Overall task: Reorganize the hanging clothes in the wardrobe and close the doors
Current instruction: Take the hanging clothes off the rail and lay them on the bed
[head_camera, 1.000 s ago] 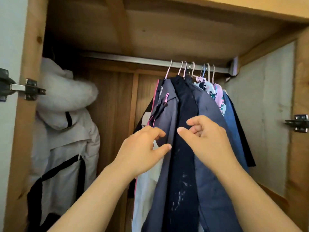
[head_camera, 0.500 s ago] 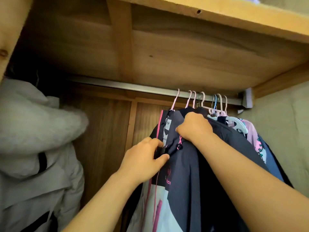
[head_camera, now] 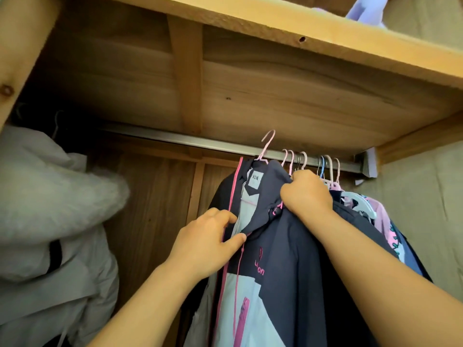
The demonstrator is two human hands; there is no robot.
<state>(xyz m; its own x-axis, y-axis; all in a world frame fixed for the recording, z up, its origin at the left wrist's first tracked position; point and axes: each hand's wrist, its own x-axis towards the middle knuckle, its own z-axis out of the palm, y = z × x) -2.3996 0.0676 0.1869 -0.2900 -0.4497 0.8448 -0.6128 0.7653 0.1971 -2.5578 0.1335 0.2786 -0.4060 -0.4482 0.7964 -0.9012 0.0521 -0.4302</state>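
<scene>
Navy jacket [head_camera: 288,259] with pink trim hangs at the front of the bunch at the right end of the rail [head_camera: 200,142]; its neck label reads "KS'N", pink chest print reads roughly "Lion". Left hand [head_camera: 208,244] pinches the jacket's front edge between thumb and fingers, right hand [head_camera: 305,194] is curled tight on the collar by the hanger hooks. One pink hook [head_camera: 266,146] is lifted off the rail, about seven more still on it; white fur-hood coat [head_camera: 50,209] hangs far left, purple item [head_camera: 368,8] on the shelf [head_camera: 300,28] above.
</scene>
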